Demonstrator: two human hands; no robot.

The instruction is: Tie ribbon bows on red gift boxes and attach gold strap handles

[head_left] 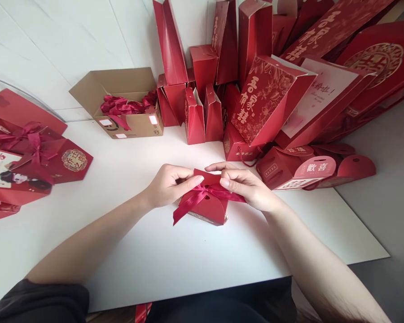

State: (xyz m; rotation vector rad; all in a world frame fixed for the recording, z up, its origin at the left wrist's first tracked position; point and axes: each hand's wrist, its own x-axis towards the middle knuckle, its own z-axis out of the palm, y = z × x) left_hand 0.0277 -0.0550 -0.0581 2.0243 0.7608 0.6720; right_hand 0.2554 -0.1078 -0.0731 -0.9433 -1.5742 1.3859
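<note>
A small red gift box (208,211) stands on the white table in front of me, a raised flap at its top. Tied across its front is a crimson satin ribbon bow (206,192), with one tail hanging to the lower left and another running right under my fingers. My left hand (171,184) pinches at the bow's left side, close to the flap's corner. On the other side, my right hand (244,184) has its thumb and bent fingers closed at the ribbon, with one finger reaching behind the flap. Exactly what lies between the fingertips is partly hidden.
An open cardboard box (138,125) holding crimson ribbon bows sits at the back. Several red gift boxes (269,98) are stacked at the back right. Finished-looking red boxes with bows (70,154) lie at the left. The table's right edge (363,224) shows beyond my arm.
</note>
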